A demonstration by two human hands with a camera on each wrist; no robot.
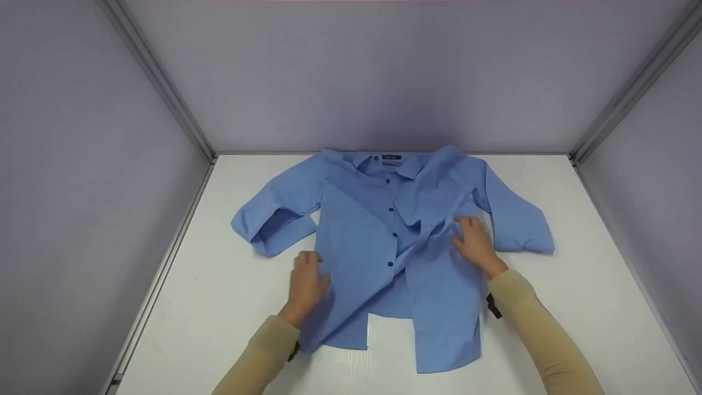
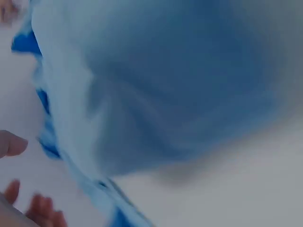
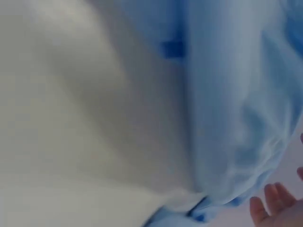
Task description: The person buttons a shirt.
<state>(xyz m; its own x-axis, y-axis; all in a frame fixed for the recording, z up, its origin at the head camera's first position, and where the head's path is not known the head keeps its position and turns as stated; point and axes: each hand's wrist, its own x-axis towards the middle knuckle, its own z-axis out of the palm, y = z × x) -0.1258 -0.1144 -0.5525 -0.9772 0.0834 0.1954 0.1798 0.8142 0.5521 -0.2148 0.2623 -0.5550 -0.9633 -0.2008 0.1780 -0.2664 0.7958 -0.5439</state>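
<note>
A light blue button-up shirt [image 1: 351,219] lies spread on the white table, collar toward the back wall and dark buttons down its front. Its front is partly open, with creased folds across the right panel. My left hand [image 1: 306,282] is at the shirt's left side edge, low down; in the left wrist view its thumb [image 2: 12,144] and fingers stand apart with no cloth between them. Over the right front panel, near the side below the sleeve, is my right hand [image 1: 476,246]. Its fingers [image 3: 274,201] are extended beside the cloth in the right wrist view.
The white table [image 1: 208,307] is bounded by a pale back wall [image 1: 384,77] and side walls with metal edge strips. The left sleeve [image 1: 279,219] lies bent with its cuff open; the right sleeve [image 1: 518,216] angles outward.
</note>
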